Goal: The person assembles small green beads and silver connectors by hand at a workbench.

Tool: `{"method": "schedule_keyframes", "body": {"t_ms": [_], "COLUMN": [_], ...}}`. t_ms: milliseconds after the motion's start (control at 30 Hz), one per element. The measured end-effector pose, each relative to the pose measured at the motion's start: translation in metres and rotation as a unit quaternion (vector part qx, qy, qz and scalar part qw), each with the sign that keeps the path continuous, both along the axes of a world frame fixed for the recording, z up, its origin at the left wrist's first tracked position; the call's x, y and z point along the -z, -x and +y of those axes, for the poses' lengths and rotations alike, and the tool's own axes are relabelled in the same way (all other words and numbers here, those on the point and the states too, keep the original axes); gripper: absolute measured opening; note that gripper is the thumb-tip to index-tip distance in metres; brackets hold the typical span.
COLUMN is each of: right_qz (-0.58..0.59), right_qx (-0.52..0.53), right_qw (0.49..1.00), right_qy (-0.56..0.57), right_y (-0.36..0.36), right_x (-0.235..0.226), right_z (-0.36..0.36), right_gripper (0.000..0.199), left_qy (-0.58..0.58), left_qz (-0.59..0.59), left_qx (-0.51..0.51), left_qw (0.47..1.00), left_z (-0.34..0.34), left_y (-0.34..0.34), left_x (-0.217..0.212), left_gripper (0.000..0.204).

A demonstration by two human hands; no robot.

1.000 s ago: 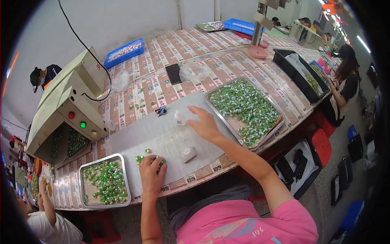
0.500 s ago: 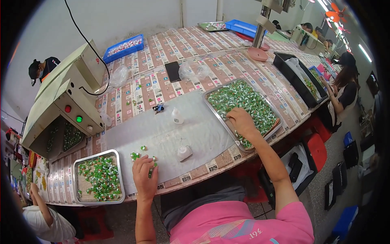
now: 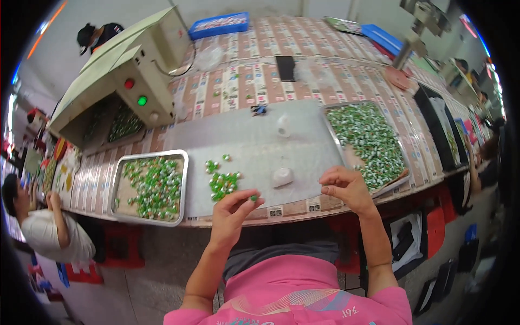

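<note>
Between the thumb and fingers of my left hand is a small green-and-white bead-like piece. Just beyond that hand, a loose pile of similar green pieces lies on a translucent sheet. My right hand hovers near the sheet's right edge, thumb and fingertips pinched; anything in them is too small to make out. Close to it, a metal tray holds many green-and-white pieces. A white lump and a small white bottle stand on the sheet between the hands.
At left, a second metal tray holds green pieces. Behind it stands a beige machine with lit buttons. A dark flat object, a blue bin and a black crate are farther off. People sit at both sides.
My right hand has come out of the right tray toward the middle. The left hand has lifted from the green pile with a piece in its fingers. The view has shifted.
</note>
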State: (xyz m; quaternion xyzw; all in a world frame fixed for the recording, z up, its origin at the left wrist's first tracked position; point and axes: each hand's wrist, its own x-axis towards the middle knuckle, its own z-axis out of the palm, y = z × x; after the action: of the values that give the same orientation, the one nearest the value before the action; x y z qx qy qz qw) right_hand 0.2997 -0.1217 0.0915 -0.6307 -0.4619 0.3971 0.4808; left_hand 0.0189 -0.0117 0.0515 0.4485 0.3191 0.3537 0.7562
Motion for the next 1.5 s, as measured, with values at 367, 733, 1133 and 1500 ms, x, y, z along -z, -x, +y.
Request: {"method": "schedule_keyframes", "body": {"t_ms": [367,733,1133,1500], "right_qz": [0.108,-0.157,-0.339,-0.071], "right_qx": [-0.014,0.011,-0.01,-0.03], "right_qw": [0.994,0.985,0.934,0.997], "right_qy": [0.009,-0.065,-0.118,-0.022], "right_y": [0.081,0.109,0.126,0.125], "right_x": [0.006,-0.001,0.008,0.014], "right_z": [0.035,0.066,0.084,0.046], "right_gripper": [0.016,0.015,0.019,0.019], "left_qy": [0.202,0.1,0.139,0.153], "left_qz": [-0.166,-0.085,-0.115,-0.121], "left_qx": [0.054,0.031,0.001,0.005], "left_qw": [0.964,0.991,0.983,0.981], "left_z": [0.003,-0.004,-0.009,-0.017], "left_y": [0.039,0.06,0.074,0.044], "left_x": [0.023,0.011,0.015,0.021], "left_gripper": [0.027,0.021,0.022,0.025]}}
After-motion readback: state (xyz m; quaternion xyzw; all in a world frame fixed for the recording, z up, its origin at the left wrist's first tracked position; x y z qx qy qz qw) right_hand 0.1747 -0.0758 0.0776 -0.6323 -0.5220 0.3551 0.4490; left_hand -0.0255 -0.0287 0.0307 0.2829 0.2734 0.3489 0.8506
